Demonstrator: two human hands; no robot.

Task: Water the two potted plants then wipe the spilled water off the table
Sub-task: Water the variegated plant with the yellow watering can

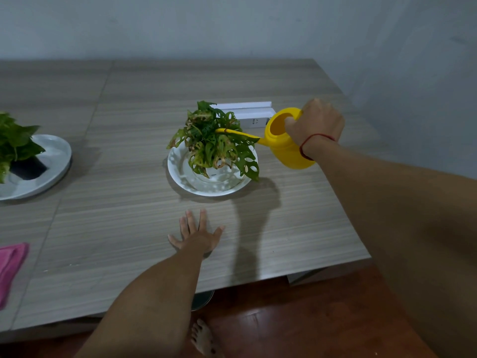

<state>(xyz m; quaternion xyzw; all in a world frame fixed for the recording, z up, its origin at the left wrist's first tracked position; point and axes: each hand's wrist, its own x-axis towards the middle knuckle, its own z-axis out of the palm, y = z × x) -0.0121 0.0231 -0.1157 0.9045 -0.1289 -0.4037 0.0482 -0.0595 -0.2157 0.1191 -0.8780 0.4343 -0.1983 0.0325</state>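
Right hand: gripping yellow plastic watering can, far right.
Left hand: flat, spread, on tabletop.
Handling: probably light, rigid; sloshes.

**Hidden, cropped, unreadable**

Second plant cut by the left edge; its dark pot is half under leaves, and the grey plate runs off-frame. Pink cloth is cropped at left, with only a corner visible. The centre plant hides its own pot and soil. Spout tip of the yellow watering can is lost among the leaves; can't tell if water flows. Right hand covers the can's handle. White box is partly behind foliage and can, print too small to read. Table-top water: can't tell.
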